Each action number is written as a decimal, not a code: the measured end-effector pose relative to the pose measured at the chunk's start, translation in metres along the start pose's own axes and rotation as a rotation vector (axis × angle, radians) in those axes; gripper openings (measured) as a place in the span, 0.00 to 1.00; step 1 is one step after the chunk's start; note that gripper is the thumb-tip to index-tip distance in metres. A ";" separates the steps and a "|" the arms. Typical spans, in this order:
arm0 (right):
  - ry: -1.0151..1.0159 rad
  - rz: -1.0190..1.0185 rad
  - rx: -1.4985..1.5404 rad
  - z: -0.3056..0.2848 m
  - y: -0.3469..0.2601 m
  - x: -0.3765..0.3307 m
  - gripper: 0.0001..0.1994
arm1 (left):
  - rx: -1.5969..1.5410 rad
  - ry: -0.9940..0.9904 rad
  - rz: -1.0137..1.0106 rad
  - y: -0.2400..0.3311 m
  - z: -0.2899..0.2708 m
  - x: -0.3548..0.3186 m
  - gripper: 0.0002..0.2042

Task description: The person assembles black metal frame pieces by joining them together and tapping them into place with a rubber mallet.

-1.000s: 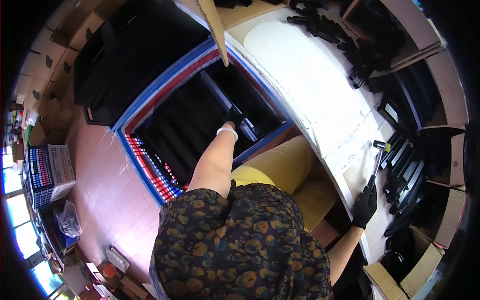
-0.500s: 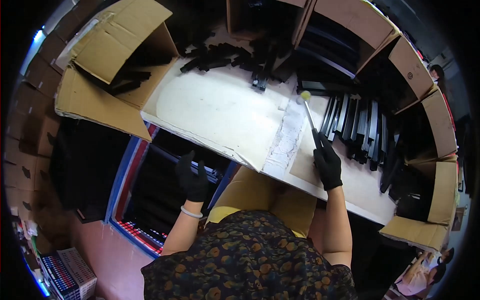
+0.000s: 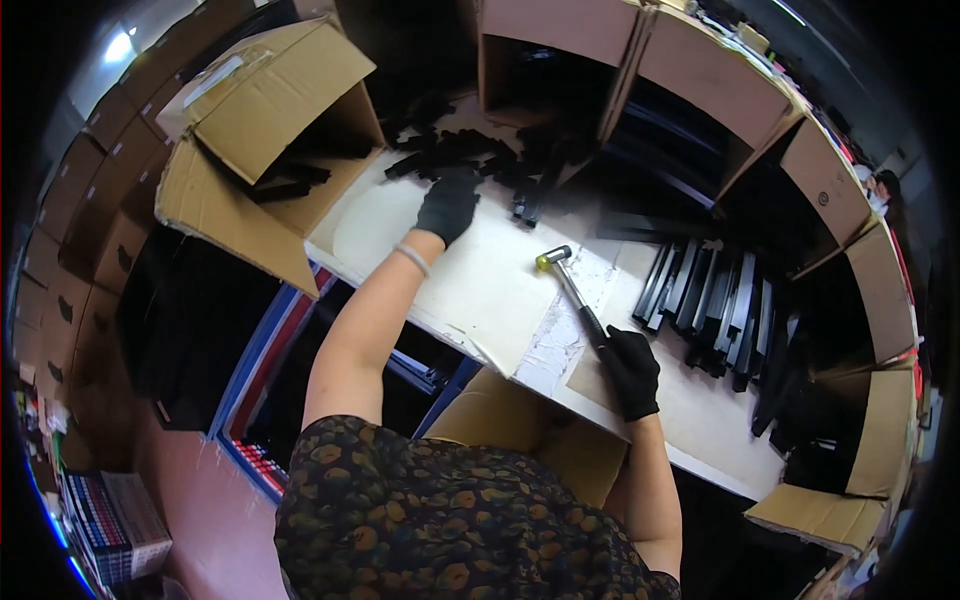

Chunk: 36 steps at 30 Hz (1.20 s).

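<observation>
— What do you hold in your right hand?

— My right hand (image 3: 630, 372), in a black glove, is closed around the black handle of a small hammer (image 3: 572, 290). The hammer lies low over the surface (image 3: 470, 290), its pale head pointing away from me, near the edge of a white sheet.

— And the left one?

— My left hand (image 3: 447, 204), also gloved in black, reaches far forward. It rests on a pile of small black parts (image 3: 480, 155) at the back of the surface. The fingers are bent down into the pile, but I cannot tell if they grip one piece.

— What is around them?

— To the right of the hammer, a row of long black strips (image 3: 705, 300) lies side by side on the surface. Behind it stand open cardboard boxes (image 3: 700, 80). On my left, another cardboard box (image 3: 270, 90) lies tilted, with black pieces inside. Below the surface, on the left, I see a dark crate with a blue and red rim (image 3: 265, 345).
</observation>
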State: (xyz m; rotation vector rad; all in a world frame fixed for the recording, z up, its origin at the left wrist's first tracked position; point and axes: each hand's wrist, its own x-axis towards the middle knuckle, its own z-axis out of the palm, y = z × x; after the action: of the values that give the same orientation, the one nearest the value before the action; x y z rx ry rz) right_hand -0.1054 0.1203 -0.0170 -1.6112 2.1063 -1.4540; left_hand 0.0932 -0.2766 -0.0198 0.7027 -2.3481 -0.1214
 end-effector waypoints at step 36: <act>0.043 -0.140 -0.061 -0.019 -0.028 -0.040 0.19 | -1.175 -0.438 -0.585 0.216 -0.014 -0.099 0.22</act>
State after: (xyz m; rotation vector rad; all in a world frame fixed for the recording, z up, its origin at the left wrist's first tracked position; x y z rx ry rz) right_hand -0.0802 0.1643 -0.0038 -1.7985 2.1190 -1.4912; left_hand 0.0661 -0.0404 -0.0089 0.7177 -1.8444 -1.8595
